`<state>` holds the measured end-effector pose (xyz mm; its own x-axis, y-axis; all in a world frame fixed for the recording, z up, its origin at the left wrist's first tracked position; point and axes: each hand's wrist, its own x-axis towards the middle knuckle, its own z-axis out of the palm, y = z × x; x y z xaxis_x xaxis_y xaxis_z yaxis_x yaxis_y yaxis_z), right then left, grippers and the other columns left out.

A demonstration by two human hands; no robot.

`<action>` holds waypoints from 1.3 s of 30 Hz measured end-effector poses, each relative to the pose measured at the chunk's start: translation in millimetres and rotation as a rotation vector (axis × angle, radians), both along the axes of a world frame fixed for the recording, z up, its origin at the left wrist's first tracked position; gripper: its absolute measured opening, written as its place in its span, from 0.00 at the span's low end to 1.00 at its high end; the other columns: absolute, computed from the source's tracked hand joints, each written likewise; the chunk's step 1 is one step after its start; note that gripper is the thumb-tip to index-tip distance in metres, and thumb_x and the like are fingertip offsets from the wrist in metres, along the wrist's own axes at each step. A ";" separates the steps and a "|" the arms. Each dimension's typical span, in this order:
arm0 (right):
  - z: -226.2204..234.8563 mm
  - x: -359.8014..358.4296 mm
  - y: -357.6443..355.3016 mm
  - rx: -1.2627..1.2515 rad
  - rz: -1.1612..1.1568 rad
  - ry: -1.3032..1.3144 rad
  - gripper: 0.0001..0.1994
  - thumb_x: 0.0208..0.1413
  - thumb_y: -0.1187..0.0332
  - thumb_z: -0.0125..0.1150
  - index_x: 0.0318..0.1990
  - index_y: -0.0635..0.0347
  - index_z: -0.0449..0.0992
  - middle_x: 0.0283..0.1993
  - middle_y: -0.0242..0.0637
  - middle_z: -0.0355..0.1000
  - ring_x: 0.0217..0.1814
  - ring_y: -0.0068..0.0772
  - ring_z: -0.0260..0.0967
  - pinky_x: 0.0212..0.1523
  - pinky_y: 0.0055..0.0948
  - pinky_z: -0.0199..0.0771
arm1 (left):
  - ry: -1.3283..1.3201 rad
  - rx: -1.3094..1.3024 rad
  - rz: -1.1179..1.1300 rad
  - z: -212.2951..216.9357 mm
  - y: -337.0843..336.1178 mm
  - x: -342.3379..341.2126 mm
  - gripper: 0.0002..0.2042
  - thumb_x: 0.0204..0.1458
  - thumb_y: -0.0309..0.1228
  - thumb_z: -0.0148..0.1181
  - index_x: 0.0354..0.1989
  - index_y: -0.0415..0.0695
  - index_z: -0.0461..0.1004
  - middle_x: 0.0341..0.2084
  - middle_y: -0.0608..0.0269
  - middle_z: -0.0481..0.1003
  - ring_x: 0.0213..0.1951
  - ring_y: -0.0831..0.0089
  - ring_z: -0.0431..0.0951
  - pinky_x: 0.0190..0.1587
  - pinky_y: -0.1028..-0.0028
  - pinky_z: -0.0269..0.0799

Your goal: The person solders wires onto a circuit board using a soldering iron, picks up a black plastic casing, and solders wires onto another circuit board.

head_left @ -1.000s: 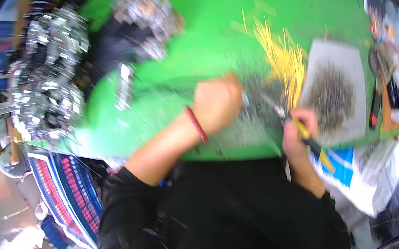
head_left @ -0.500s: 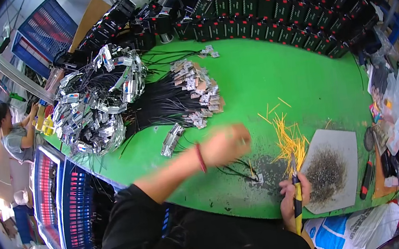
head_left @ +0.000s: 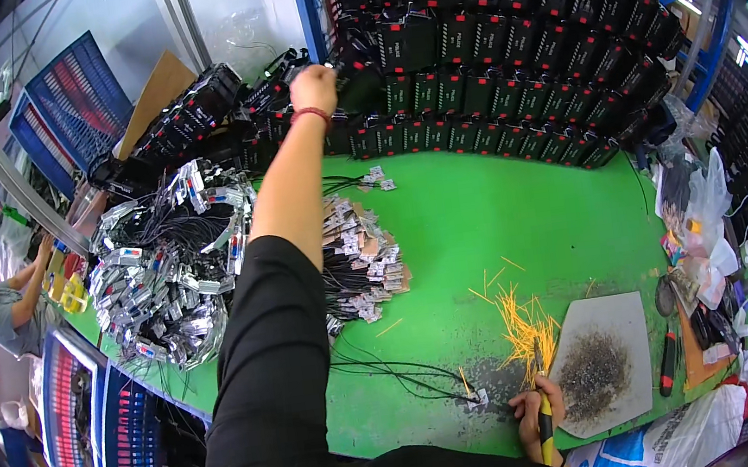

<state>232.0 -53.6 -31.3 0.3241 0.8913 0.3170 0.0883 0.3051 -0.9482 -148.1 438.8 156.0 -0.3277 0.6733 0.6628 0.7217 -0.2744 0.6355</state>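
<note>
My left hand [head_left: 312, 90] is stretched far forward at the stacked black boxes, its fingers curled. Whatever it may grip there is hidden. Low at the bench's near side, my right hand [head_left: 539, 405] is closed around a slim tool with a yellow-and-black handle [head_left: 546, 430] and a narrow grey tip. That tip points at a loose heap of thin yellow strands [head_left: 527, 327]. Left of my right hand lie a few black cables [head_left: 400, 369], ending in a small pale connector [head_left: 476, 397].
Black boxes [head_left: 467, 82] with red corners form a wall along the back. A heap of silver parts on black cables [head_left: 164, 269] fills the left. Dark crumbs cover a grey board [head_left: 623, 324]; a red-and-black tool [head_left: 669, 360] lies beside it. Another person [head_left: 4, 302] works far left.
My left hand has moved from low over the bench up and forward to the boxes. The view has tilted upward. My right hand still holds the yellow-and-black tool.
</note>
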 end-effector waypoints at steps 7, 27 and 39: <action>-3.1 -2.0 3.2 -0.018 0.033 0.002 0.14 0.61 0.72 0.53 0.52 0.68 0.68 0.22 0.41 0.74 0.16 0.18 0.64 0.19 0.16 0.63 | -0.394 0.248 0.039 38.5 -20.4 -63.0 0.18 0.54 0.41 0.59 0.34 0.33 0.78 0.30 0.47 0.80 0.35 0.61 0.80 0.42 0.66 0.73; 199.5 -10.8 107.3 0.629 0.461 -0.811 0.26 0.41 0.68 0.75 0.51 0.55 0.74 0.47 0.38 0.76 0.47 0.42 0.74 0.50 0.30 0.72 | 0.947 0.653 -1.379 71.4 -416.1 91.8 0.24 0.62 0.49 0.45 0.18 0.46 0.62 0.14 0.70 0.57 0.14 0.74 0.61 0.21 0.73 0.58; 177.4 -4.9 65.2 0.313 0.190 -1.274 0.10 0.47 0.67 0.67 0.36 0.47 0.73 0.20 0.33 0.70 0.24 0.43 0.71 0.23 0.36 0.68 | 1.084 -0.283 -0.837 10.1 -416.1 103.3 0.25 0.44 0.45 0.66 0.43 0.38 0.73 0.34 0.56 0.76 0.38 0.58 0.77 0.42 0.61 0.72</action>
<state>227.1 11.6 146.1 -0.4722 0.7238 0.5031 0.7900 0.6007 -0.1227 -44.7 22.7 166.0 0.8147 0.5640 0.1346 0.5714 -0.8204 -0.0210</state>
